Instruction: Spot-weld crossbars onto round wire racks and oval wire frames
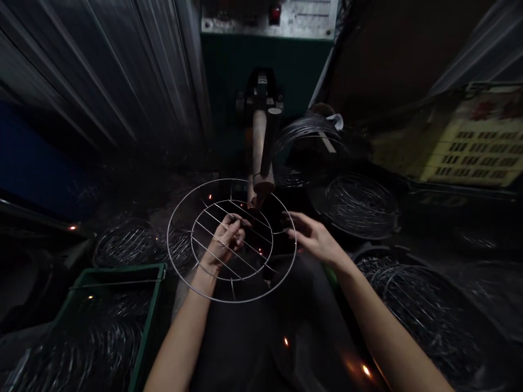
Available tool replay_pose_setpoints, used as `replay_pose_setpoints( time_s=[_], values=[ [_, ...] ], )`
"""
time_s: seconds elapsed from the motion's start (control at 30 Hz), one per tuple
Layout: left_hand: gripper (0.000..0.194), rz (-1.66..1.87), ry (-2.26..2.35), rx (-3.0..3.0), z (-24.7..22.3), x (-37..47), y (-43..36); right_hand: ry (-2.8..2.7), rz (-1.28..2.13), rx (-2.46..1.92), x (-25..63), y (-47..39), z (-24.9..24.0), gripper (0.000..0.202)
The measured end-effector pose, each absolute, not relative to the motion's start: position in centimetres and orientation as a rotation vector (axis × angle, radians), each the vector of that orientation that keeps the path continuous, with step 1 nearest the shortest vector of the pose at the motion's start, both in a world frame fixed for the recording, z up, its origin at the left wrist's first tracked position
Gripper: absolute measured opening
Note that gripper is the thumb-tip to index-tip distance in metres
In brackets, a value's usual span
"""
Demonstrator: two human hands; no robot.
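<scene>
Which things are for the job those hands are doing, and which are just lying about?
Probably in the job:
wire rack
left hand, at its bars
right hand, at its rim
green machine, its rod over the rack

Seemingly just lying about:
yellow crate
green crate with metal pieces inside
wire pile on the right

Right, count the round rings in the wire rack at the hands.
2: the outer ring, its edge near the right hand, and the smaller inner ring, set inside it. No others seem hidden.
</scene>
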State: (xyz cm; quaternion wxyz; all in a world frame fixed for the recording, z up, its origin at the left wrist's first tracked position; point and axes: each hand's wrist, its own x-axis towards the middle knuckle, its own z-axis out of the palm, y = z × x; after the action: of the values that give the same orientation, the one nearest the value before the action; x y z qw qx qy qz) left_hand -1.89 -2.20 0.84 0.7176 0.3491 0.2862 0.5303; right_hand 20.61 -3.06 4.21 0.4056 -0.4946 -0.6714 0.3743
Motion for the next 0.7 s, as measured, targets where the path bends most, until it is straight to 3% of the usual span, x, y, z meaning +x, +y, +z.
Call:
replay_pose_setpoints(
  time_s=[0.23,0.7],
  values=[
    [0.041,1.434,0.789,0.811,0.9,1.1,-5.0,-1.446,0.702,-1.289,18.4,-0.3,3.1,0.025],
    [0.038,1.618,0.845,0.790,0.5,0.9,-3.8,-1.526,0.883,-1.151,17.5,5.1,3.7,0.024]
  ],
)
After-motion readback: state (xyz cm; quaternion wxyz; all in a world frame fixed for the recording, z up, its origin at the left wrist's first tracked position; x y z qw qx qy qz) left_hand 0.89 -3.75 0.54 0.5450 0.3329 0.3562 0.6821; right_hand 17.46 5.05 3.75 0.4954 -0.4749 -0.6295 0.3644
